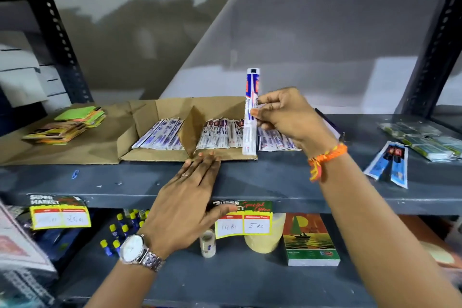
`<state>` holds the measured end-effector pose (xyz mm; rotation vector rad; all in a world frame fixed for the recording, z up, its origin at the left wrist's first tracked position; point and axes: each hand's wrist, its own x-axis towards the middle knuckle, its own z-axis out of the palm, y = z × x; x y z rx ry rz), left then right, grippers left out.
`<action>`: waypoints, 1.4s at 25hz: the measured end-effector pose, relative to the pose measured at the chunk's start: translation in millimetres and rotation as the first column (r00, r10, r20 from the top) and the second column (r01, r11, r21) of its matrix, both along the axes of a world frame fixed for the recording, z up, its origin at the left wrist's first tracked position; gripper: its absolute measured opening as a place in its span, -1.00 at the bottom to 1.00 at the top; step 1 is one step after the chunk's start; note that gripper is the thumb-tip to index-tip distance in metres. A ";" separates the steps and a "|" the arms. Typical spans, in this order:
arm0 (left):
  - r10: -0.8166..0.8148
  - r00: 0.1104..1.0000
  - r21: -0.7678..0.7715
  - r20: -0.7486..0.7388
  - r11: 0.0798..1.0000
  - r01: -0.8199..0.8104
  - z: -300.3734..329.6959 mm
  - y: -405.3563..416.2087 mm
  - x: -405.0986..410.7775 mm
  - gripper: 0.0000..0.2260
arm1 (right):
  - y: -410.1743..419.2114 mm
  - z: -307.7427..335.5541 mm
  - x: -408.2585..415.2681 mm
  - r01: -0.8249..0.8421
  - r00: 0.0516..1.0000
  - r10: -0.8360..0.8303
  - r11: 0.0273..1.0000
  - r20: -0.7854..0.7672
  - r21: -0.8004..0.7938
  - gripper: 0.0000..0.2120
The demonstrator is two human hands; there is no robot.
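Note:
My right hand (285, 117) pinches a long white and blue packet (251, 112) and holds it upright over the front right corner of a flattened cardboard tray (160, 155). Rows of similar packets (160, 137) lie in the tray on both sides of a cardboard divider (191, 130). My left hand (190, 195) lies flat with straight fingers on the grey shelf (262, 177), fingertips at the tray's front edge. It wears a ring and a wristwatch; an orange thread is tied on my right wrist.
A stack of green and orange packs (67, 125) lies at the left, blue packets (390, 162) and clear-wrapped packs (425, 137) at the right. Price labels (243, 217) hang on the shelf edge. Below stand small bottles (122, 230), a tape roll (265, 235), and a notebook (310, 240).

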<state>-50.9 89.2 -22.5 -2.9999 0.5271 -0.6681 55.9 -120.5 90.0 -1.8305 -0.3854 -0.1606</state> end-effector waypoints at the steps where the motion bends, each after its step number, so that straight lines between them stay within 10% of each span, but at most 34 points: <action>1: 0.008 1.000 -0.001 -0.005 1.000 -0.008 -1.0 2.8 -0.7 -0.08 | 13.3 3.1 14.4 0.010 1.000 -0.009 0.997 0.015 -0.076 -0.82; 15: 0.064 0.998 -0.007 -0.005 0.998 -0.064 -6.1 5.3 0.4 -0.16 | 114.3 -22.2 79.3 0.153 0.987 -0.081 0.720 0.137 -0.677 -0.82; 26: 0.059 0.998 -0.023 0.022 0.998 -0.058 -9.4 5.2 0.8 -0.22 | -32.7 9.2 22.4 0.404 0.895 -0.332 0.887 0.297 -0.226 -0.70; 32: 0.056 0.998 -0.010 0.016 0.998 -0.056 -14.8 6.4 2.8 -0.22 | -183.4 -38.4 -32.3 0.802 0.563 -0.773 0.423 0.294 -0.422 -0.67; 35: 0.059 0.998 -0.006 0.020 0.998 -0.059 -13.4 5.1 2.4 -0.23 | -208.0 -62.7 -19.7 0.735 0.568 -0.760 0.295 0.316 -0.611 -0.66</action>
